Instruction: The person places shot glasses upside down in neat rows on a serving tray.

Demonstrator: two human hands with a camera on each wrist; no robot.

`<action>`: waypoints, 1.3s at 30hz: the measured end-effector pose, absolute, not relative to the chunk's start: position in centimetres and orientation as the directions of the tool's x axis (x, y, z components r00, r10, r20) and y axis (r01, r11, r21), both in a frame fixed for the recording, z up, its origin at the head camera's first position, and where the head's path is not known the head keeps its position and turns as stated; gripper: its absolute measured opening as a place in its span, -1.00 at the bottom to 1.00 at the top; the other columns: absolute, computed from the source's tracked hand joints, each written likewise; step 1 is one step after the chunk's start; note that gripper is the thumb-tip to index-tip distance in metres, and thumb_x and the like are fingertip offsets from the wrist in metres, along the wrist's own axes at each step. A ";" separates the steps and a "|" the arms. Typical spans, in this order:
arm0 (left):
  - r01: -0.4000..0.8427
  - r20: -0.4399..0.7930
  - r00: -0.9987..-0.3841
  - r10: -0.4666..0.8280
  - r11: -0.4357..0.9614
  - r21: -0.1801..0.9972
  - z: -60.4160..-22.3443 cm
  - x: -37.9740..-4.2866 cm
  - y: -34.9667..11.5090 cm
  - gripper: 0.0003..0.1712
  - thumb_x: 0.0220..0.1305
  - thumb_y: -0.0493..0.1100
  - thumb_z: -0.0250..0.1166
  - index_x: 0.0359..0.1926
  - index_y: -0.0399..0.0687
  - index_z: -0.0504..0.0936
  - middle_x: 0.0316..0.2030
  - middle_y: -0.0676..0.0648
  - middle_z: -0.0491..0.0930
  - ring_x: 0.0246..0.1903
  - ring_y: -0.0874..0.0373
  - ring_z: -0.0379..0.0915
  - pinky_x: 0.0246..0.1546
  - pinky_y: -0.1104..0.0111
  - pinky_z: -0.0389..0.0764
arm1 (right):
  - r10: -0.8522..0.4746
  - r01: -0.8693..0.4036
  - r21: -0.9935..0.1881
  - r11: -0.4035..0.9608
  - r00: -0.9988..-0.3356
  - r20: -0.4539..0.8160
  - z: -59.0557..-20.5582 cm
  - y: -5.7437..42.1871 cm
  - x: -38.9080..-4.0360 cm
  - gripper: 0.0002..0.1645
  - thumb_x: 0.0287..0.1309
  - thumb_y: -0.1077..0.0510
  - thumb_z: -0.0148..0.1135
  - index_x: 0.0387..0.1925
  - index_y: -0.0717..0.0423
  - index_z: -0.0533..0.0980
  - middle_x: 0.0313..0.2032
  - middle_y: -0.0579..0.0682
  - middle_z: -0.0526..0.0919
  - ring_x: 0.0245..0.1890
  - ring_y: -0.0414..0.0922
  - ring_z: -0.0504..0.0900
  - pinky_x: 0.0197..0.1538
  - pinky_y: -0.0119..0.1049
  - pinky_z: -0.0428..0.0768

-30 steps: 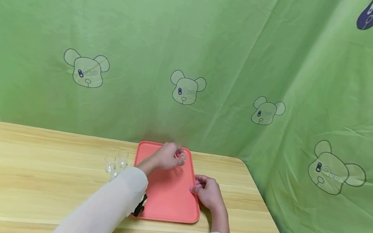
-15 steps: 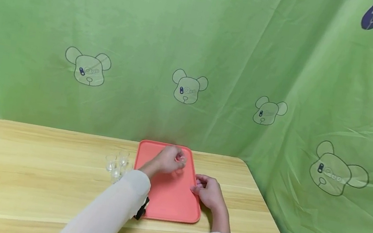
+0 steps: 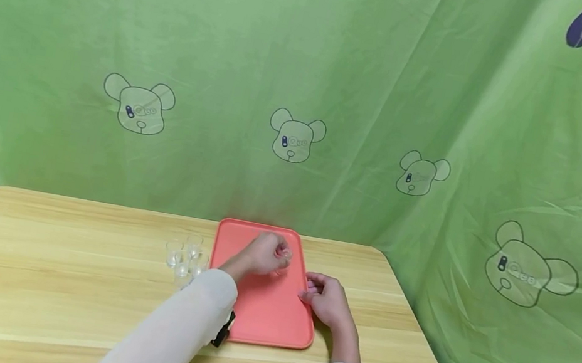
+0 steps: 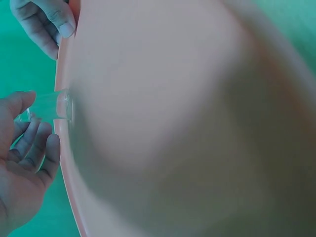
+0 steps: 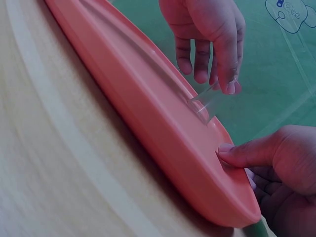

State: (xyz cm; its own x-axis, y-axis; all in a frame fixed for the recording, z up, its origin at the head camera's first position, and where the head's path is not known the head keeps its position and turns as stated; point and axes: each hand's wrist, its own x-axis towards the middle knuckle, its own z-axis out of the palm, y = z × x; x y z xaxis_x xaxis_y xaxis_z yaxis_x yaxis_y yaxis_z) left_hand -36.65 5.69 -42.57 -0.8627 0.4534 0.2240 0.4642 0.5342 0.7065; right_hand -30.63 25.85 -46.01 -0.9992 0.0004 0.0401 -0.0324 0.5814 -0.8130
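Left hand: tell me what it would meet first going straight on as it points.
Most likely the tray: the left hand points down at it, the clear glass it pinches leading. Depth is unclear, so the glass may already touch the tray.

The left hand (image 3: 263, 254) has come down a little over the tray (image 3: 272, 315), taking its glass (image 4: 45, 104) lower with it; a second ago its knuckles stood just past the tray's far edge, and now I see them below that line, against the red. The left sleeve (image 3: 183, 320) has slid slightly rightwards, so the small glasses (image 3: 183, 267) on the table (image 3: 53, 277), partly covered before, now show more fully, at least four of them
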 end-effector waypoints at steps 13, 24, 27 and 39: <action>0.452 0.198 -0.872 0.447 0.584 0.674 -42.9 -37.1 5.8 -0.93 0.29 -0.24 0.38 -0.26 -0.10 0.63 -0.33 0.02 0.60 -0.30 0.22 0.51 -0.20 0.38 0.58 | -0.009 -0.043 -0.813 0.581 -0.999 0.046 -46.0 25.8 -30.7 -0.49 0.19 0.43 0.31 0.20 0.36 0.54 -0.19 0.10 0.65 -0.24 -0.09 0.58 -0.16 -0.28 0.60; 0.489 0.123 -0.844 0.522 0.654 0.578 -39.5 -36.5 4.3 -0.47 0.40 -0.09 0.35 0.27 -0.30 0.55 0.12 -0.25 0.60 0.15 -0.05 0.53 0.15 0.15 0.57 | -0.003 -0.033 -0.810 0.586 -0.999 0.038 -45.8 25.8 -30.5 -0.49 0.20 0.42 0.32 0.21 0.36 0.54 -0.18 0.11 0.65 -0.23 -0.08 0.58 -0.16 -0.28 0.61; 0.538 0.139 -0.819 0.556 0.662 0.523 -38.3 -36.5 3.8 -0.49 0.37 -0.16 0.35 0.25 -0.33 0.56 0.09 -0.26 0.61 0.12 -0.05 0.53 0.13 0.17 0.58 | 0.000 -0.032 -0.808 0.589 -0.999 0.040 -45.8 25.9 -30.5 -0.49 0.20 0.41 0.32 0.21 0.36 0.54 -0.18 0.11 0.65 -0.23 -0.08 0.58 -0.17 -0.31 0.60; 0.636 0.166 -0.768 0.618 0.710 0.301 -35.2 -35.6 0.0 -0.55 0.36 -0.12 0.36 0.22 -0.16 0.61 0.17 -0.09 0.60 0.17 -0.03 0.52 0.12 0.14 0.60 | -0.006 -0.045 -0.812 0.581 -0.999 0.051 -46.0 25.9 -30.7 -0.48 0.18 0.45 0.31 0.20 0.41 0.53 -0.20 0.12 0.62 -0.24 -0.08 0.54 -0.18 -0.31 0.57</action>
